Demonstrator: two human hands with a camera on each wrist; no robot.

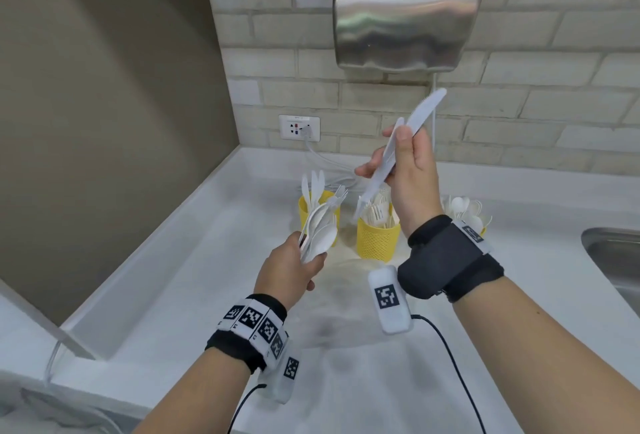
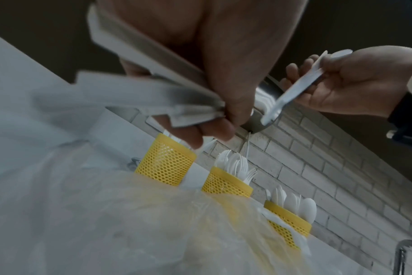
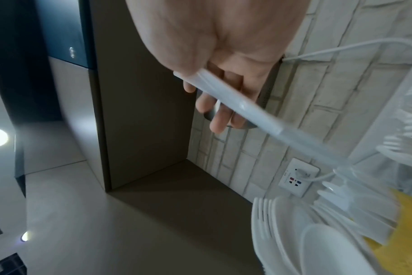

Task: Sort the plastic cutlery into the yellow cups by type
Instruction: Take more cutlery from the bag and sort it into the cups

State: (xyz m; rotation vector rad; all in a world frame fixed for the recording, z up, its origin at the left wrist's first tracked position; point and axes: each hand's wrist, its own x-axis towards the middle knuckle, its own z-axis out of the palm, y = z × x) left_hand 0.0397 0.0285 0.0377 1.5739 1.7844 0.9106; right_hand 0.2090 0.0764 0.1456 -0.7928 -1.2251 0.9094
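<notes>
Three yellow cups (image 1: 378,238) standing in a row at far side of counter (image 1: 194,281): knives left, forks middle, spoons right. Right hand (image 1: 408,174) raised above middle cup, fingers (image 1: 369,167) curled round two knives (image 1: 398,149), blades up. Left hand (image 1: 287,271) clenched on mixed bundle (image 1: 320,229) near left cup. Recommended: carry knives leftward, lower handles first into left cup, release only once seated; keep bundle clear.
</notes>
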